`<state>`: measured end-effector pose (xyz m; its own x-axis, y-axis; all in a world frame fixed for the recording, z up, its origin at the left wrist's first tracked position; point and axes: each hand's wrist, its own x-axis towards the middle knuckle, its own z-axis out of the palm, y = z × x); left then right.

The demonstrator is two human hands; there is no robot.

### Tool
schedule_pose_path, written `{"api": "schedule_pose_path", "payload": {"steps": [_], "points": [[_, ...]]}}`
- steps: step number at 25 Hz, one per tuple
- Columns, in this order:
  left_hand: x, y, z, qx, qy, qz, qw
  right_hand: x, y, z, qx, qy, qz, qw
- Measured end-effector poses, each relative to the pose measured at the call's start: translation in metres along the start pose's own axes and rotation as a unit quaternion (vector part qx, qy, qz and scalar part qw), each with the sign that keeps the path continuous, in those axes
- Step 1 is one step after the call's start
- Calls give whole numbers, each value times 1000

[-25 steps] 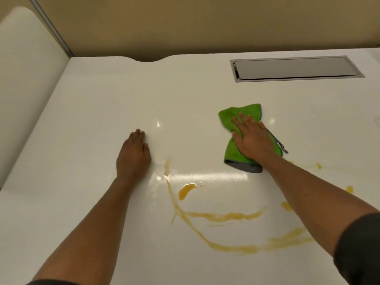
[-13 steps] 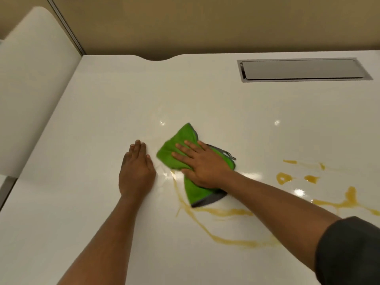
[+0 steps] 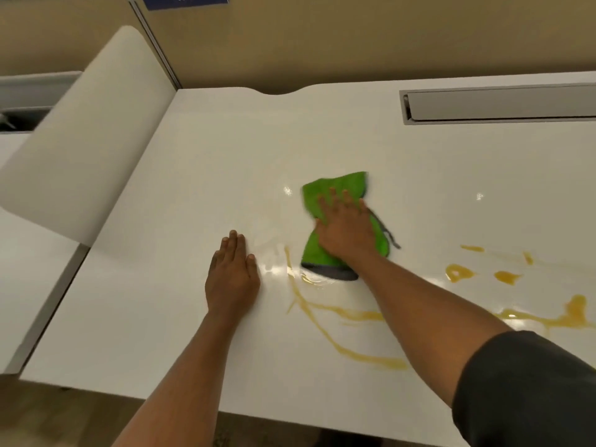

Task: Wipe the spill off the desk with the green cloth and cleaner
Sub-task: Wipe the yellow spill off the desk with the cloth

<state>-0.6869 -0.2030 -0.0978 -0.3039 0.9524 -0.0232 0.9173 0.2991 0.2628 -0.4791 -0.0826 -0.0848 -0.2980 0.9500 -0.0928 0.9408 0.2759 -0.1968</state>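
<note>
A green cloth (image 3: 335, 191) with a grey edge lies bunched on the white desk (image 3: 225, 156). My right hand (image 3: 345, 229) presses flat on top of it, fingers spread and slightly blurred. An orange-yellow spill (image 3: 364, 316) runs in thin streaks just in front of the cloth and off to the right. Separate blobs of the spill (image 3: 458, 273) sit further right. My left hand (image 3: 233, 275) rests palm down on the desk, left of the streaks, holding nothing. No cleaner bottle is in view.
A grey metal cable flap (image 3: 500, 106) is set into the desk at the back right. A white rounded divider panel (image 3: 87, 146) stands along the left edge. The desk's front edge (image 3: 258, 411) is close to me, and a beige wall is behind.
My right hand has slid the cloth to the right and away from me, off the top of the streak beside my left hand. The left hand stays planted.
</note>
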Motion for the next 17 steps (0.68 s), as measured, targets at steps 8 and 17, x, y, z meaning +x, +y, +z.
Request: {"api": "schedule_pose_path", "payload": {"steps": [8, 17], "points": [[-8, 1, 4, -6, 11, -15, 1000, -35, 82, -5, -12, 4, -209, 978], [-6, 4, 6, 1, 22, -16, 1000, -42, -8, 11, 2, -7, -68, 998]]}}
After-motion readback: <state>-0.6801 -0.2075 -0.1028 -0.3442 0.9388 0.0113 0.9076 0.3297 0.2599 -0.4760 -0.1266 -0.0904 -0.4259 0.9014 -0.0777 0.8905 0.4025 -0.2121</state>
